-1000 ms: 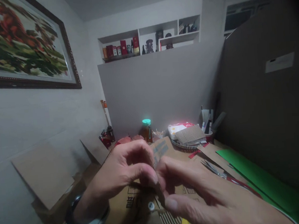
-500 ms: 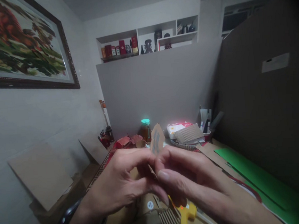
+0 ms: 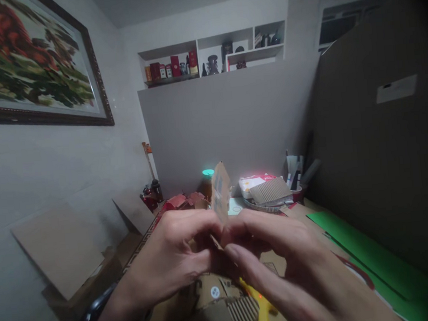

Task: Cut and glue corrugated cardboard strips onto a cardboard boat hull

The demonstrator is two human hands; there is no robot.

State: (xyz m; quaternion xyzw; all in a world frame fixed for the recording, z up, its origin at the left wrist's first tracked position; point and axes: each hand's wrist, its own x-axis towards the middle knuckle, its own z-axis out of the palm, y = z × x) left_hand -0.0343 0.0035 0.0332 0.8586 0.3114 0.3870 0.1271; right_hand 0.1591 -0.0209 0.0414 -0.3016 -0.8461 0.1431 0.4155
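I see both hands meet at the centre of the head view, low in the frame. The left hand (image 3: pixel 173 256) comes in from 7 o'clock, the right hand (image 3: pixel 278 259) from 5 o'clock. Between them stands a small cardboard piece (image 3: pixel 220 192), brown w/ some blue print on it, nearly upright and tilted a little to 1 o'clock. Left thumb and fingers are curled and pressed on the lower edge of the piece from the 9 o'clock side; right fingers are bent and pinch the same lower edge from the 3 o'clock side. The fingertips of both hands touch or almost touch each other there; I cannot tell exactly which finger is on which face, it is blurred. On the left wrist is a dark watch (image 3: pixel 91 318).

Under the hands, at 6 o'clock, lies a corrugated cardboard box (image 3: pixel 221 309) w/ a round white sticker, and just beside it, toward 5 o'clock, a yellow glue gun (image 3: pixel 262 308), partly hidden by the right hand. At 3 to 4 o'clock a green sheet (image 3: pixel 360 252) lies on the table. Behind the held piece, approx. 12 o'clock, is a jar w/ teal lid (image 3: pixel 208 173), mostly covered by the piece. At 1 o'clock sits a ribbed cardboard stack (image 3: pixel 271 191) on a tray, and near it a cup w/ pens (image 3: pixel 294 173). Far at 10 o'clock a framed picture (image 3: pixel 29 62) hangs on the wall.
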